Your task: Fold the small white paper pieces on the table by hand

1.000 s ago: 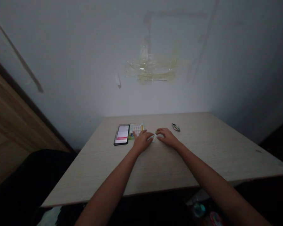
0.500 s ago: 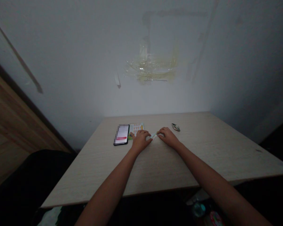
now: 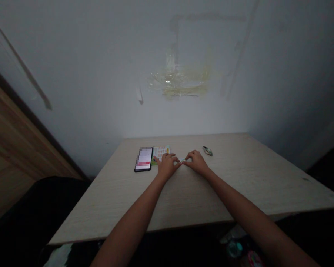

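Observation:
My left hand (image 3: 167, 165) and my right hand (image 3: 197, 163) rest on the pale wood-grain table (image 3: 239, 185), with their fingertips meeting. Between the fingertips lies a small folded white paper strip (image 3: 181, 160), mostly hidden by my fingers. My left hand's fingers also sit just beside a printed card (image 3: 161, 151) with orange and green markings. Left of that card lies a black smartphone (image 3: 143, 159) with a lit, pixelated screen. Beyond my right hand lies a small folded shiny wrapper (image 3: 207, 150), not touching it.
The table's far side meets a white wall (image 3: 100, 74) marked with old tape residue (image 3: 180, 83). A wooden panel (image 3: 11, 148) and a dark chair back (image 3: 36, 200) stand at left. Dim objects (image 3: 235, 247) sit below the table's front edge.
My hands have drawn closer together. The paper strip has gone from a clearly visible tilted piece to a flat sliver, mostly hidden between my fingertips.

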